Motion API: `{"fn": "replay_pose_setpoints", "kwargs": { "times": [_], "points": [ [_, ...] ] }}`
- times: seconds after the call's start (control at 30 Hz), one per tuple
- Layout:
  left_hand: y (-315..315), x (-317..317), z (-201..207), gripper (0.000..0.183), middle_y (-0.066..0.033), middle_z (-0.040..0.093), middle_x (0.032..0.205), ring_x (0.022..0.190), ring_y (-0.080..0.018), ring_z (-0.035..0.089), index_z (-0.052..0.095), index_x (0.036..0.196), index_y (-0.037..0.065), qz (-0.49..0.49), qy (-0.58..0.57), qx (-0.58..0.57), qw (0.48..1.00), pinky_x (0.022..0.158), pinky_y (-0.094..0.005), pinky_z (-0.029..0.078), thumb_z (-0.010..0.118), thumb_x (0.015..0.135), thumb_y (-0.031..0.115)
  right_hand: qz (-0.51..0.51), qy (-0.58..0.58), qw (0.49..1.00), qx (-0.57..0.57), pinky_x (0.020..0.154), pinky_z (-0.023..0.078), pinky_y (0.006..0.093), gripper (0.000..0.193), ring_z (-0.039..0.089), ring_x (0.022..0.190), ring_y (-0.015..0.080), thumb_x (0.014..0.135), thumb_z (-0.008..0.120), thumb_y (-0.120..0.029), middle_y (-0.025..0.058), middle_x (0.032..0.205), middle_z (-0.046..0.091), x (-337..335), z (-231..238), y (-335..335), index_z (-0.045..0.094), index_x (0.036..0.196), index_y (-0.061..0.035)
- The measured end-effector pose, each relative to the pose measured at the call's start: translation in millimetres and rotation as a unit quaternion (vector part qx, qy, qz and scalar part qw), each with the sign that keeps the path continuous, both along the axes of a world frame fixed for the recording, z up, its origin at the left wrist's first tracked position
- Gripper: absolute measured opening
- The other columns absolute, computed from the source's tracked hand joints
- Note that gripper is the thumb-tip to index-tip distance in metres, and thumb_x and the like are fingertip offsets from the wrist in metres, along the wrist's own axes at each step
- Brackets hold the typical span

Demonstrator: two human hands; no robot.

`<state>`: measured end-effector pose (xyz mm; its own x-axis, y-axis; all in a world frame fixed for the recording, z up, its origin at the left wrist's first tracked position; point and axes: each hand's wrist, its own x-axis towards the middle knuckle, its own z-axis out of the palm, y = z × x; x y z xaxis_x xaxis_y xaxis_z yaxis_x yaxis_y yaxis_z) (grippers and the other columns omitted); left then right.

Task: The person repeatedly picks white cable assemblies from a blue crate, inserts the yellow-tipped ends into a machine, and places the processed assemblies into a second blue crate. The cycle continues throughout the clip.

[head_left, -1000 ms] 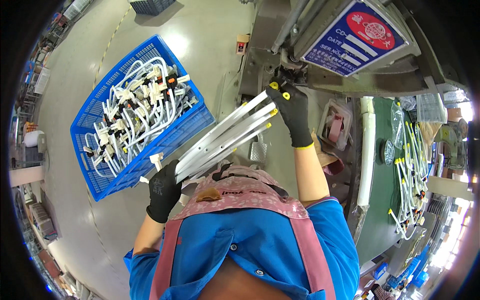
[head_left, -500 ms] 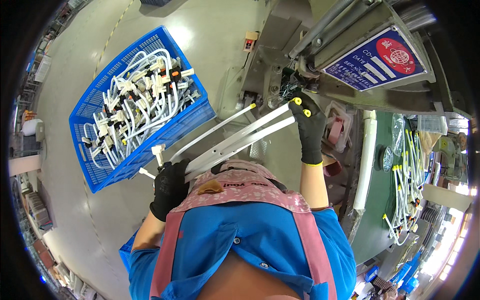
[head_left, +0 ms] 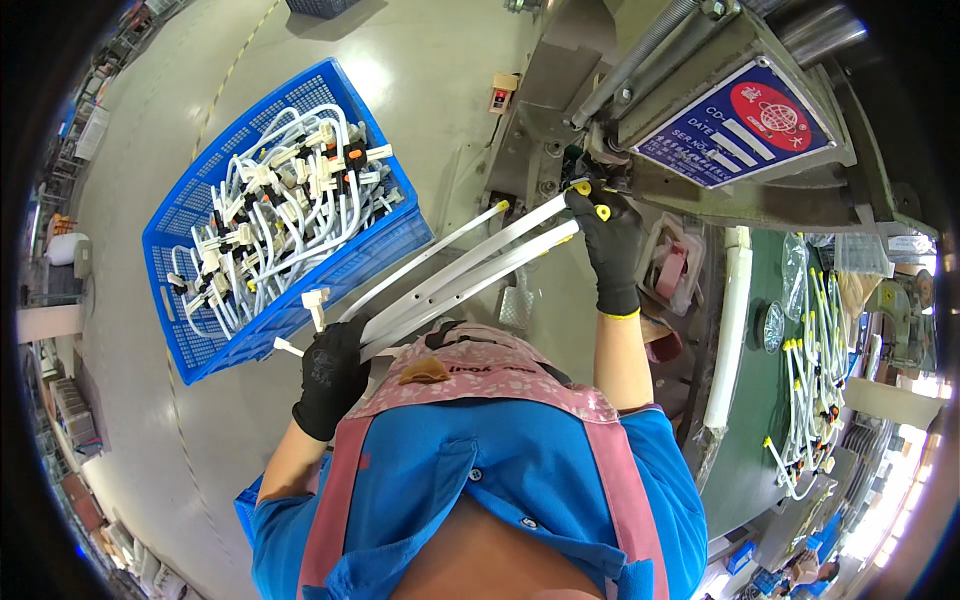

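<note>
Both my hands wear black gloves. Across my front lies a white tube frame (head_left: 470, 283), its long tubes running from lower left to upper right. My left hand (head_left: 333, 372) is closed around the frame's lower left end, where a cream plastic fitting (head_left: 316, 303) sticks up beside it. A thinner white rod (head_left: 425, 262) with a yellow tip slants off from the same place. My right hand (head_left: 610, 245) grips the upper right end, close to its yellow caps (head_left: 602, 212). That end is right at the working area of a grey machine (head_left: 545, 165); the exact contact is hidden.
On the left a blue crate (head_left: 355, 265) holds many bent white tubes with black and cream fittings. A machine head with a blue plate (head_left: 735, 125) overhangs at upper right. More yellow-tipped tubes (head_left: 815, 360) lie on a green table (head_left: 750, 440). A clear bin (head_left: 672, 262) sits beside the machine.
Both hands and the frame have shifted slightly left, and the capped end has come closer to the machine's working area. The grip of both hands looks the same.
</note>
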<state>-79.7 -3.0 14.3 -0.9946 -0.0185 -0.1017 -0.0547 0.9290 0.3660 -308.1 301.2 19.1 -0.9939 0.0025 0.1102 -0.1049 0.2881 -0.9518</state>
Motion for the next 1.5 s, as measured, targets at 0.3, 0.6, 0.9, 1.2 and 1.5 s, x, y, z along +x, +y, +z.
{"fn": "replay_pose_setpoints", "kwargs": {
  "times": [0.3,0.6,0.9,1.2,1.5],
  "points": [
    [-0.3,8.9,8.9,0.061,-0.0189,0.061,0.115,0.097,-0.0370,0.063,0.049,0.129,0.009,-0.021,-0.072,-0.010,0.997,0.081,-0.0417,0.052,0.075,0.075,0.021,0.000,0.042,0.999,0.005,0.061,0.048,0.0274,0.024,0.060,0.060,0.0139,0.079,0.072,-0.022,0.0058,0.072,0.068,-1.9,-3.4,1.3,0.071,0.091,-0.0014],
    [-3.2,13.5,5.4,0.064,-0.0208,0.062,0.110,0.096,-0.0385,0.063,0.044,0.135,0.008,-0.048,-0.107,0.004,0.993,0.081,-0.0429,0.052,0.071,0.078,0.019,0.001,0.147,0.980,0.134,0.062,0.048,0.0294,0.025,0.061,0.063,0.0142,0.078,0.073,-0.024,0.0086,0.072,0.066,-6.0,-9.5,-0.5,0.069,0.087,-0.0017],
    [-18.9,13.1,38.5,0.078,-0.0236,0.058,0.119,0.095,-0.0405,0.061,0.034,0.142,0.007,-0.106,-0.058,0.071,0.990,0.079,-0.0465,0.050,0.071,0.074,0.005,-0.043,0.099,0.994,-0.005,0.062,0.048,0.0305,0.025,0.059,0.065,0.0154,0.079,0.073,-0.022,0.0076,0.076,0.067,-7.4,-26.3,-11.7,0.067,0.091,-0.0012],
    [-48.4,24.7,-53.7,0.059,-0.0203,0.060,0.116,0.109,-0.0331,0.058,0.051,0.129,0.005,-0.140,-0.164,0.055,0.975,0.085,-0.0433,0.047,0.071,0.074,0.011,-0.037,0.074,0.981,0.178,0.063,0.048,0.0323,0.021,0.062,0.064,0.0168,0.083,0.068,-0.021,0.0122,0.071,0.064,43.0,-89.9,-2.9,0.068,0.097,-0.0053],
    [-53.1,44.0,-31.3,0.059,-0.0224,0.063,0.096,0.089,-0.0423,0.061,0.051,0.119,0.004,-0.076,-0.072,0.111,0.988,0.072,-0.0452,0.049,0.077,0.067,0.009,0.004,-0.070,0.997,-0.013,0.081,0.048,0.0256,0.033,0.060,0.093,0.0113,0.088,0.066,-0.015,0.0086,0.103,0.067,52.2,-71.2,25.9,0.061,0.114,0.0042]
  ]
}}
